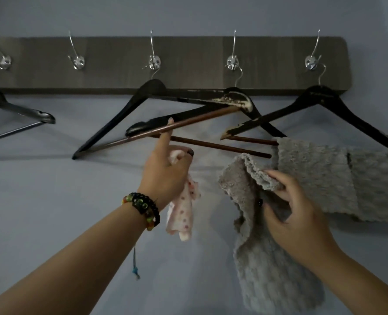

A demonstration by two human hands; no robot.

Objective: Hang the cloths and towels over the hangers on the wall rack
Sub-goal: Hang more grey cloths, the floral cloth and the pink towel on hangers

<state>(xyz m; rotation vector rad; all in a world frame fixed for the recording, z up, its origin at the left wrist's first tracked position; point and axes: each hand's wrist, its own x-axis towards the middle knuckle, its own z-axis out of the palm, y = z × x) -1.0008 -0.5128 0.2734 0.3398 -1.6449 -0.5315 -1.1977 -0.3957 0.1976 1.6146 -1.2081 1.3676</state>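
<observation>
1. Five metal hooks (153, 62) line the dark wall rack (188, 64); four black hangers (124, 114) hang below, one cut off at the rack's left end.
2. Left hand (165, 171) clutches a spotted pink cloth (184, 210) — forefinger raised to a hanger's bar.
3. Right hand (295, 212) grips one grey towel (256, 246); another grey towel (347, 178) drapes the hanger at the rack's right end.

A plain, pale blue-grey wall (52, 201) fills the whole view, smooth and unmarked. The light is dim and even, cool in tone, so the upper part of the wall looks slightly darker than the lower part. Soft, blurred shadows lie across the wall in faint horizontal bands at mid-height, strongest toward the left. No floor, window or furniture comes into view; the wall runs past every edge of the frame.
</observation>
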